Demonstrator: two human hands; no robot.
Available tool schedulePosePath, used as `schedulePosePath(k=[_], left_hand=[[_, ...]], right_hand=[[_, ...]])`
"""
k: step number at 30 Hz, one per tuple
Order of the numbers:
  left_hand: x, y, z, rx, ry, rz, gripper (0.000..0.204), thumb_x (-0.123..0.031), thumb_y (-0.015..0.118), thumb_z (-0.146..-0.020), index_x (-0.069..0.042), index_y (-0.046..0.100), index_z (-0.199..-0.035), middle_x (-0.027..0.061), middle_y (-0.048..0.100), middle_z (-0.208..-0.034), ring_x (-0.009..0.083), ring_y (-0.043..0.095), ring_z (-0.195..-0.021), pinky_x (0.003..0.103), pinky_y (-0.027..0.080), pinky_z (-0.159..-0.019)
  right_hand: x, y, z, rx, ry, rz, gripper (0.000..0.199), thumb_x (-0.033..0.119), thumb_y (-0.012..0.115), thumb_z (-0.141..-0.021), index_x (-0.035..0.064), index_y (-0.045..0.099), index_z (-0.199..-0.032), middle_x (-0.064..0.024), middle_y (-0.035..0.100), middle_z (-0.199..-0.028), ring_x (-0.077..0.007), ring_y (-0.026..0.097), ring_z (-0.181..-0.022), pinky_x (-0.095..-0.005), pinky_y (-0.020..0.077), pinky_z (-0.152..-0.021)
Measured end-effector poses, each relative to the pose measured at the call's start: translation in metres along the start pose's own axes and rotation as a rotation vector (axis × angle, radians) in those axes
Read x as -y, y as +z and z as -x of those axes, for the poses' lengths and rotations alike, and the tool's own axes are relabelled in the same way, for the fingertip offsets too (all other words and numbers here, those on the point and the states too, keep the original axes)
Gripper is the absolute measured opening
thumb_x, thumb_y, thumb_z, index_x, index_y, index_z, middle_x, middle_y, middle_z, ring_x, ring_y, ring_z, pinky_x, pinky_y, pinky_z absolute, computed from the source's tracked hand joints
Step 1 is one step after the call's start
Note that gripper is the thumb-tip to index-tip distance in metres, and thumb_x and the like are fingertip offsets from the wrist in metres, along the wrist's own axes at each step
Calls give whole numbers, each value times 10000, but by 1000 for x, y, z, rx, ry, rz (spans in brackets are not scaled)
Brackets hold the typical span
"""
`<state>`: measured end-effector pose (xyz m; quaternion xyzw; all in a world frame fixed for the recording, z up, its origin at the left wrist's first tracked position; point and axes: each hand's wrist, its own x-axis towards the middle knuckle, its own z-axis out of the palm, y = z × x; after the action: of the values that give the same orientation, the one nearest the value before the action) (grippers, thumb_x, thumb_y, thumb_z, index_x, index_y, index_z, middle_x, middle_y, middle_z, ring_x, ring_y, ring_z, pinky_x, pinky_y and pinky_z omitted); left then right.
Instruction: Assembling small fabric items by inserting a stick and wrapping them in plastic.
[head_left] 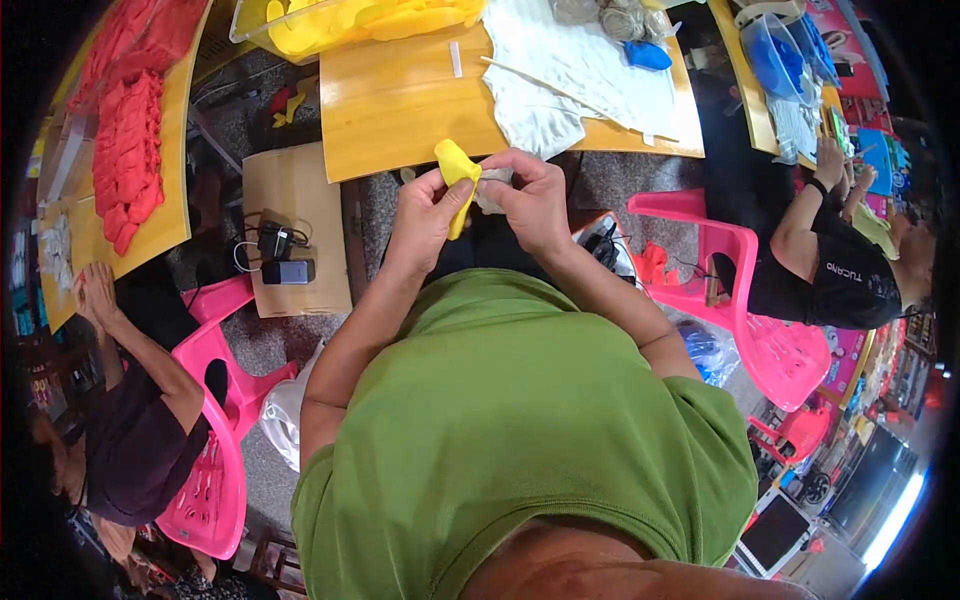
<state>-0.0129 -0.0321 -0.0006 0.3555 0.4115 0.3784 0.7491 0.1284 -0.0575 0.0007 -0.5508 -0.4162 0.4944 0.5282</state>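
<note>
- Head view: the left hand [425, 212] is pinching a soft yellow piece [455, 163] between thumb and fingers, its ends sticking out above and below the grip; this is probably keeping the limp material steady.
- The right hand [532, 200] is pressing thumb and index finger together just beside the left, apparently pinching a pale crumpled piece [494, 192] against the yellow one's right edge; whether it is gripping the yellow too, I cannot tell.
- Both hands are meeting in front of the green shirt [540, 400], just short of the surface [400, 115], likely for close two-handed control.
- Beyond the left hand, a clear tub [238, 30] is holding more yellow pieces [330, 25], seemingly within reach.
- Beyond the right hand, a white cloth [520, 115] is lying spread, perhaps covering the surface; a thin stick [550, 88] and a blue piece [648, 56] are resting on it.
</note>
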Motion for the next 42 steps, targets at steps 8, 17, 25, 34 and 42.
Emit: schedulePosePath(k=[8,17,25,34,42], left_hand=[[-11,-41,-21,418,-325,-123,258,-278,585,-885,-23,581,-848,-41,423,-528,50,339,-373,175,213,-340],[-16,-24,-2,-424,503,-107,144,-149,549,-896,-34,571,-812,18,510,-686,96,462,-574,213,331,-453],[-11,1,-4,-317,728,-896,90,-48,669,-735,-18,596,-779,109,568,-767,246,569,-595,326,452,-545],[1,-5,-18,-340,360,-774,75,-56,625,-747,-3,592,-706,100,556,-678,223,577,-582,327,450,-533],[11,10,-9,-151,954,-1015,111,-20,592,-763,-21,487,-796,140,471,-765,329,517,-689,388,420,-585]], right_hand=[[12,-12,-20,302,-57,234,145,-26,597,-767,1,608,-909,-41,606,-751,-84,571,-606,-213,466,-498],[9,-6,-32,-93,355,-281,79,39,600,-803,-20,564,-841,-128,616,-727,-184,593,-525,-264,468,-392],[2,11,-23,-157,388,-310,93,39,611,-790,-22,562,-841,-123,619,-717,-185,597,-522,-262,466,-393],[-3,17,-13,-163,323,-244,97,38,620,-785,-24,572,-842,-115,621,-701,-165,596,-520,-240,451,-378],[-17,16,-27,-311,248,-399,77,36,584,-778,-29,569,-816,-102,585,-673,-164,569,-515,-265,454,-374]])
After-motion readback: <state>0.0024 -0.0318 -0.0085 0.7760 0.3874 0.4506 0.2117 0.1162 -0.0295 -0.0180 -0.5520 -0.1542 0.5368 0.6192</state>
